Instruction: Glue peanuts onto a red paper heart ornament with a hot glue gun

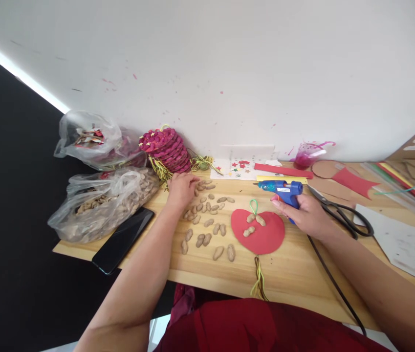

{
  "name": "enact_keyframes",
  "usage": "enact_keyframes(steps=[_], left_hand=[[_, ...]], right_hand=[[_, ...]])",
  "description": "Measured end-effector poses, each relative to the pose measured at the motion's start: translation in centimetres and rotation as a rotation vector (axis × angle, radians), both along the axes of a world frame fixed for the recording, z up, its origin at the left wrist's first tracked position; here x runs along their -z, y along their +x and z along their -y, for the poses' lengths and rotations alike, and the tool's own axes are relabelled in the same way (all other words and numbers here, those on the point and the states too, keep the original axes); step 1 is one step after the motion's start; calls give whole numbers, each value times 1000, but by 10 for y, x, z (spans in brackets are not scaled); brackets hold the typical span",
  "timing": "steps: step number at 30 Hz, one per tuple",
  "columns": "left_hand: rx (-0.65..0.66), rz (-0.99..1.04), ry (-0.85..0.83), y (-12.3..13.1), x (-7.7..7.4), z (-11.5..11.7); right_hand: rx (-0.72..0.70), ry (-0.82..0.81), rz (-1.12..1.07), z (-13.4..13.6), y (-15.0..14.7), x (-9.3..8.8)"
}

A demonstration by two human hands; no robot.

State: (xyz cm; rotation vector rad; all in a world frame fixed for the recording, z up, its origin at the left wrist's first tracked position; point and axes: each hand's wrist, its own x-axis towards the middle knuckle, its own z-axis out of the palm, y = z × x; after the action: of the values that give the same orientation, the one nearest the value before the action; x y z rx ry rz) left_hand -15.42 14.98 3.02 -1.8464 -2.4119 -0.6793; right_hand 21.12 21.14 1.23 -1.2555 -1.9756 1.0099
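Observation:
In my right hand (308, 215) is a blue hot glue gun (284, 190), its nozzle pointing left above the table. Below it lies a red heart-shaped paper cutout (271, 239) with a green loop at its top and a yellow and brown tassel (259, 278) hanging from its lower tip. Three peanuts (260, 221) rest on the cutout. My left hand (183, 188) reaches to the far end of the scattered loose peanuts (209, 222), its fingers curled together and downward. What lies under those fingertips is hidden.
Left stand a bag of peanuts (119, 195), another plastic bag (90, 137), a black phone (122, 242) and a purple peanut craft (166, 151). Star stickers (240, 168) and a pink paint cup (306, 155) sit near the wall. Black scissors (346, 217) and the gun's cord (334, 281) are right.

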Motion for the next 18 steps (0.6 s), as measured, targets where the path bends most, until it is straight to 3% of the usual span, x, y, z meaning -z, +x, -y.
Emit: enact_keyframes(steps=[6,10,14,18], left_hand=[[-28,5,-67,4,-1,-14],[-43,4,-83,2,-6,-10],[-72,-1,-68,-4,-20,16],[-38,11,-105,-10,-27,61]], right_hand=[[7,22,7,0,-1,-2],[10,29,4,0,-1,-2],[9,-3,7,0,-1,-2],[39,-3,11,1,-2,-2]])
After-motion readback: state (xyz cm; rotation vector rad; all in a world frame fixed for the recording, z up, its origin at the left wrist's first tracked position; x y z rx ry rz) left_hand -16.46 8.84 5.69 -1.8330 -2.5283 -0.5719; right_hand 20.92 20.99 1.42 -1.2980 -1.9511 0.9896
